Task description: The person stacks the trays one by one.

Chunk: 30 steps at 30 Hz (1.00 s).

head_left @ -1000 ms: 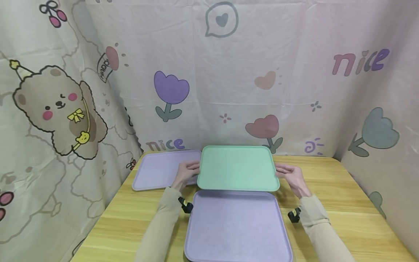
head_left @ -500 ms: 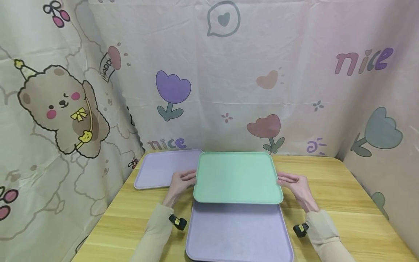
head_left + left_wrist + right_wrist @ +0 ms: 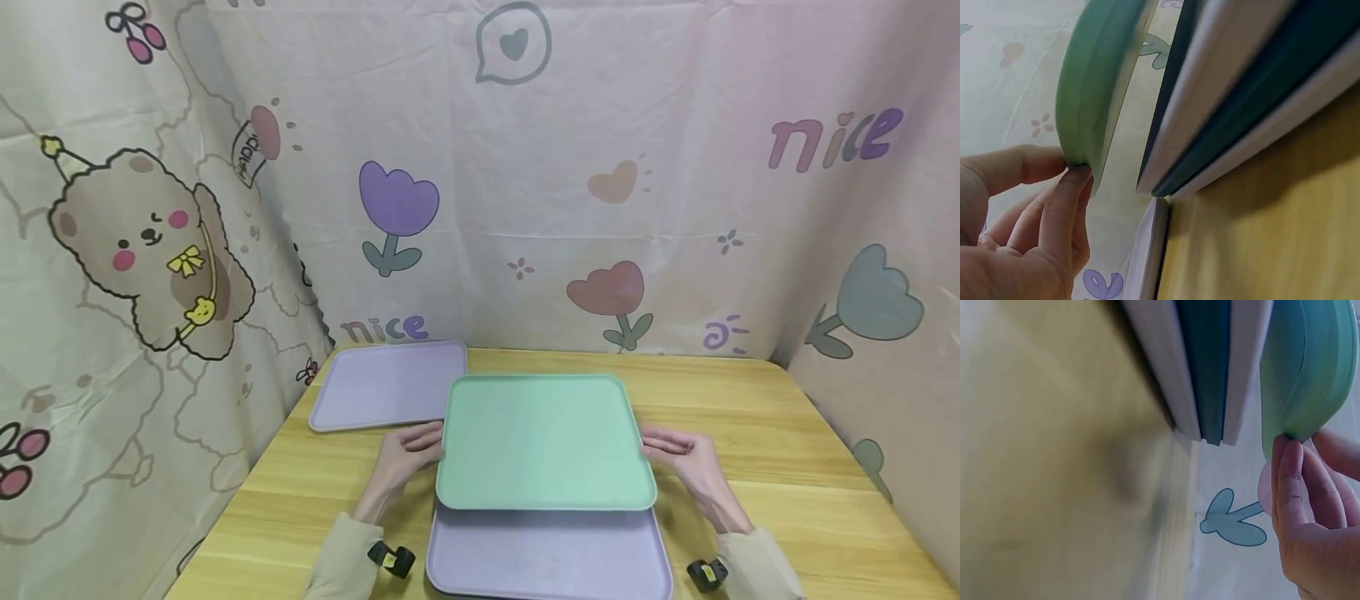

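A mint-green rectangular tray hangs in the air, held level by both hands at its short sides. My left hand pinches its left edge between thumb and fingertips; the left wrist view shows this grip on the green rim. On the opposite side, my right hand pinches the right edge, with the thumb and fingers on the rim in the right wrist view. Below is a stack of trays, a lilac tray on top and a darker green tray between lilac ones. A gap separates the held tray from the stack.
Another lilac tray lies at the back left of the wooden table. A printed curtain hangs behind the table and along both sides.
Both hands have brought the green tray from the back of the table toward the front, over the lilac-topped stack. It now covers the rear part of that top tray.
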### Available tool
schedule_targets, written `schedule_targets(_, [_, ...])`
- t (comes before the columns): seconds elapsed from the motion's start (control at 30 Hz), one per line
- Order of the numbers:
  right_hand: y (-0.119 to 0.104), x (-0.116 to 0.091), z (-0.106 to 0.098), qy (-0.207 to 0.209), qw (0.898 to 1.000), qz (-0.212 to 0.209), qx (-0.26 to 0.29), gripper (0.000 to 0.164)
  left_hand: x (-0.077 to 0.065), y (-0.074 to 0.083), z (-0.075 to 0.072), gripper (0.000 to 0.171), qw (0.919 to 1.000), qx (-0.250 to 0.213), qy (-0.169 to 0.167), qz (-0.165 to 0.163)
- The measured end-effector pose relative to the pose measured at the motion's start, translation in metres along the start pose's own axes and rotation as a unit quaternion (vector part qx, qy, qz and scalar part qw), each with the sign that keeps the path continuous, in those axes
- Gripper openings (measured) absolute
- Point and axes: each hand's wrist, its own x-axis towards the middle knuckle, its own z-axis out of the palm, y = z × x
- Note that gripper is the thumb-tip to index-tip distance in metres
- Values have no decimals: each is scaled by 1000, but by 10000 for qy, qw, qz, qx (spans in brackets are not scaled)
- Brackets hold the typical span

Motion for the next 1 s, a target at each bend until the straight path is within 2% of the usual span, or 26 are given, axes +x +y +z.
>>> schedule_targets(0.17, [4,-9,0,-192,9993,120,-293,50,-12,-5,-3,47,9999,113,67,-59])
schedule_targets(0.33, [7,-14,-1,-399,9970,-12,-664,47,-20,-11,-7,48,9996,240,62,-109])
schedule_targets(0.47, [9,-19,-3,-569,9947,-177,-841,47,-24,-12,-9,49,9994,352,-37,3])
schedule_targets(0.6, [10,-24,-6,-699,9927,-143,-970,45,-28,-12,-10,49,9993,344,-165,59])
schedule_targets(0.7, [10,-27,-9,-715,9916,-49,-1077,44,-31,-11,-11,49,9992,339,-225,-10])
schedule_targets(0.83, [11,-27,-12,-861,9897,-140,-1137,44,-34,-10,-11,48,9985,481,-247,-81])
schedule_targets(0.9, [11,-25,-13,-805,9884,-306,-1248,42,-34,-11,-11,47,9976,659,-202,-44])
schedule_targets(1.0, [10,-21,-11,-449,9850,-475,-1596,36,-28,-12,-11,42,9953,972,-12,18])
